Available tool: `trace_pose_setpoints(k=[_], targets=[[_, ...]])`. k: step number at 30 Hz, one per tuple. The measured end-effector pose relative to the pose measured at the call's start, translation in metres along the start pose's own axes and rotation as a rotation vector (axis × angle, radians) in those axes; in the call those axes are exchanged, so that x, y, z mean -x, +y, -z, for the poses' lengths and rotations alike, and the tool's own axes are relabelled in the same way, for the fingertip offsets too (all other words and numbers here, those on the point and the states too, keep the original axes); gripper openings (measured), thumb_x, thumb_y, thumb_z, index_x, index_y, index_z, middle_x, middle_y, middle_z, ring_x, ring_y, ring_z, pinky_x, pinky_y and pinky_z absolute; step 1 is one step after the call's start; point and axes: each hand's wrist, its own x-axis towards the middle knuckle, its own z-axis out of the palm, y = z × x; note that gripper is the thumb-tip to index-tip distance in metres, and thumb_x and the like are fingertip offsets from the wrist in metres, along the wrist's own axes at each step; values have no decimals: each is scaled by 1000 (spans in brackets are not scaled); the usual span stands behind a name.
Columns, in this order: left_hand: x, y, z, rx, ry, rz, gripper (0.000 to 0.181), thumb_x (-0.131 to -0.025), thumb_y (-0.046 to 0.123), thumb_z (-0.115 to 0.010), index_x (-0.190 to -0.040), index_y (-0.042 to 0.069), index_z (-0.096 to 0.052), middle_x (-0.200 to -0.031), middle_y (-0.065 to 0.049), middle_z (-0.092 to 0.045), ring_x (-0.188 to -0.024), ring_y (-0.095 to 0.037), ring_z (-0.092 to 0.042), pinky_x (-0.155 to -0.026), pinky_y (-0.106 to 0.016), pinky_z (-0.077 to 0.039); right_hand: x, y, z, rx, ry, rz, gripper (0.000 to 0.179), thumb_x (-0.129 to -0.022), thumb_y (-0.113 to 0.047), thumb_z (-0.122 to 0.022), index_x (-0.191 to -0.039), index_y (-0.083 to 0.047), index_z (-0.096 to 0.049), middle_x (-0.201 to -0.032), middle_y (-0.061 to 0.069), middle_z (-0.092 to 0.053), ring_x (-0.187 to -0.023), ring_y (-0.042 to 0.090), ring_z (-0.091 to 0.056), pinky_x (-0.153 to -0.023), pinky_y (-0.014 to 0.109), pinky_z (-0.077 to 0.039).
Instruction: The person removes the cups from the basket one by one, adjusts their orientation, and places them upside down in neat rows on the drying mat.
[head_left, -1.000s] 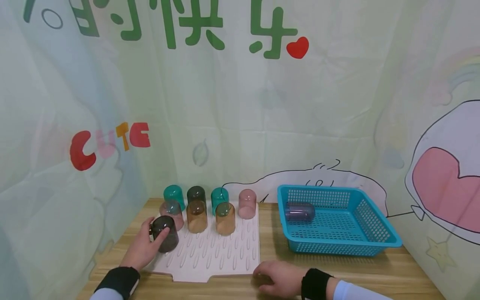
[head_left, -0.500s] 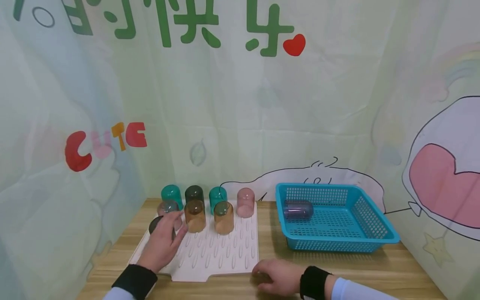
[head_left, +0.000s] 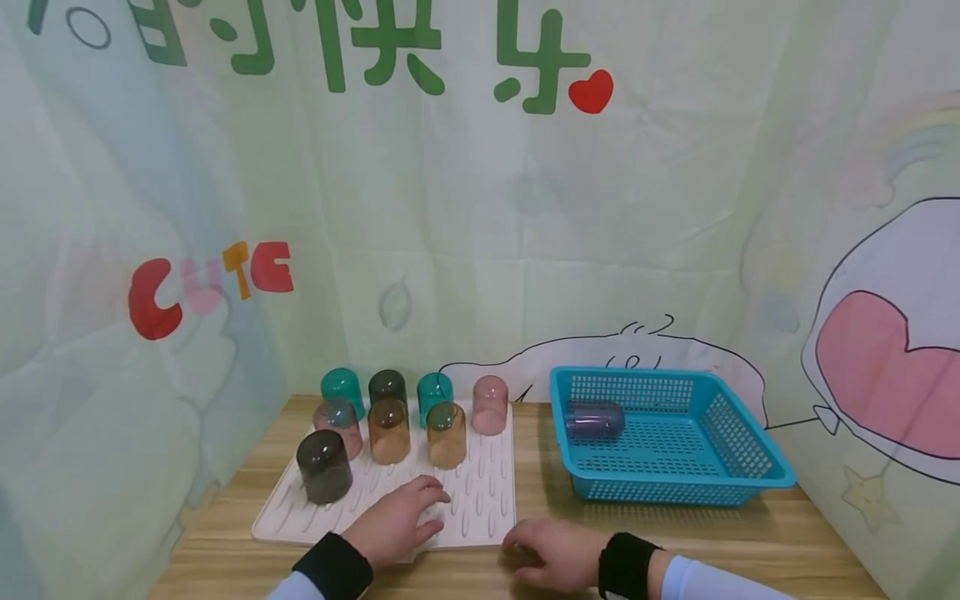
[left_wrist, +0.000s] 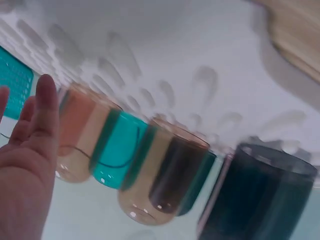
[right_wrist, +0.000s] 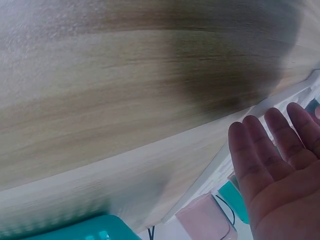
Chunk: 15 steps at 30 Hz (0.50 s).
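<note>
Several see-through cups stand upside down on a white ridged draining board (head_left: 480,500). A dark grey cup (head_left: 324,468) is at its front left, behind it a pale pink cup (head_left: 342,429), with amber cups (head_left: 389,433) alongside. Teal cups (head_left: 342,387), another dark cup (head_left: 387,386) and a pink cup (head_left: 491,407) form the back row. Over the board's front edge my left hand (head_left: 397,518) hovers with relaxed fingers, holding nothing. My right hand (head_left: 558,552) rests by the board's right front corner, its fingers loosely bent and holding nothing.
A blue plastic basket (head_left: 682,492) stands right of the board, with a purple see-through cup (head_left: 595,420) lying on its side in it. The wooden table (head_left: 765,533) ends against printed cloth (head_left: 637,250) at the back and sides.
My left hand has let go of the dark grey cup at the board's front left and moved right, toward the front edge. The right hand has stayed in place.
</note>
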Motion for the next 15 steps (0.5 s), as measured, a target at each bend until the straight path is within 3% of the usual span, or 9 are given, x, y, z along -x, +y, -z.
trace_pose_setpoints(k=[6,15], targets=[[-5,7,-10,-38,-58,-47,23,-87,33,-66,-106,20,-68,-113,1,-59,-101,-13,-55,-92,-41,-51,1,1,0,1,3,8,33,-93,-35,-59,-121,-18,-58,-114,-11,-60,-101,-1,-50,-87,27,-50],[-6,11,-18,-56,-81,-87,12,-85,34,-67,-91,24,-69,-96,8,-60,-84,-6,-53,-80,-34,-53,3,-3,2,14,7,4,33,-92,-35,-60,-121,-18,-58,-115,-10,-60,-102,-1,-50,-88,27,-50]])
